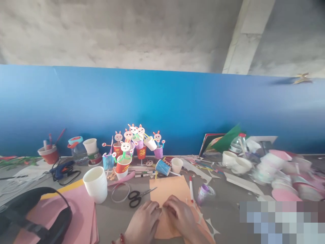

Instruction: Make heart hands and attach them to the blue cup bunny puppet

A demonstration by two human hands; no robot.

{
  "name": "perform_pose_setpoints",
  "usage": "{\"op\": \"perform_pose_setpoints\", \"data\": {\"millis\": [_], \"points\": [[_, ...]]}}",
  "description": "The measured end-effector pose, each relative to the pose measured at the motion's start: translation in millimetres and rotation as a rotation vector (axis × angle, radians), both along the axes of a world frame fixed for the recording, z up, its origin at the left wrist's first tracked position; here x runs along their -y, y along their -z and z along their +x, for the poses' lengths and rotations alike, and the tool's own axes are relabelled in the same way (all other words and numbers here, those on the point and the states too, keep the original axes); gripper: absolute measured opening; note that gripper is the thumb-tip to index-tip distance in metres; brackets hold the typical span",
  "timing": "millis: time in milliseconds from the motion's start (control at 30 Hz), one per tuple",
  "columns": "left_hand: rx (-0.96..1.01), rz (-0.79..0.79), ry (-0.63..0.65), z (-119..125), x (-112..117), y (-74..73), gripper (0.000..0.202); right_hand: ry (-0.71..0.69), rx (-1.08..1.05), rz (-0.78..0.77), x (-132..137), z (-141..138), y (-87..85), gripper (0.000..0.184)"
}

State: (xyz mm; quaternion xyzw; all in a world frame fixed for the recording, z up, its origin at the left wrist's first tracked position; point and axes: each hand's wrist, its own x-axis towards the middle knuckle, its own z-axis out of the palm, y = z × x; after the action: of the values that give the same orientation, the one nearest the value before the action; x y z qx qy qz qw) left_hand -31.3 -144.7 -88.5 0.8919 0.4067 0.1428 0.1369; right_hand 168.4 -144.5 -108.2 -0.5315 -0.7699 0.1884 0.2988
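A sheet of orange paper [166, 187] lies on the table in front of me, under both hands. My left hand [145, 219], with a red bead bracelet at the wrist, has its fingers bent and pressed together over the sheet. Close beside it, my right hand [180, 216] is also closed, thumb and fingers curled inward. The fingertips nearly meet, and what they pinch is hidden. Black-handled scissors [135, 198] lie left of the sheet, blades pointing toward it. A red-and-white marker [191, 189] rests by its right edge, near paper scraps and a purple roll [203, 194].
Paper-cup rabbit figures [124, 152] stand at the back by the blue partition [162, 101]. Stacked white cups [95, 184], pink paper [78, 211] and a black headset [61, 220] are at left. Cups and craft pieces [281, 169] crowd the right, blurred.
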Motion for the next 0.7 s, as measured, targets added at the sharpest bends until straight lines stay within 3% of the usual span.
{"op": "perform_pose_setpoints", "data": {"millis": [133,367,533,700], "points": [[0.018,0.010,0.015,8.2,-12.0,12.2,0.030,0.018,0.026,0.006,-1.4,-1.8,3.5,0.033],[-0.001,0.069,0.060,-0.7,-22.2,41.5,0.028,0.034,0.057,0.004,-2.8,-4.7,-3.4,0.017],[0.082,0.125,0.047,-6.0,-28.3,56.8,0.046,0.039,0.036,-0.029,2.0,-5.5,-10.0,0.021],[0.156,0.211,0.043,-8.1,-38.8,77.1,0.026,0.097,0.024,-0.064,6.3,-8.7,-10.6,0.023]]}}
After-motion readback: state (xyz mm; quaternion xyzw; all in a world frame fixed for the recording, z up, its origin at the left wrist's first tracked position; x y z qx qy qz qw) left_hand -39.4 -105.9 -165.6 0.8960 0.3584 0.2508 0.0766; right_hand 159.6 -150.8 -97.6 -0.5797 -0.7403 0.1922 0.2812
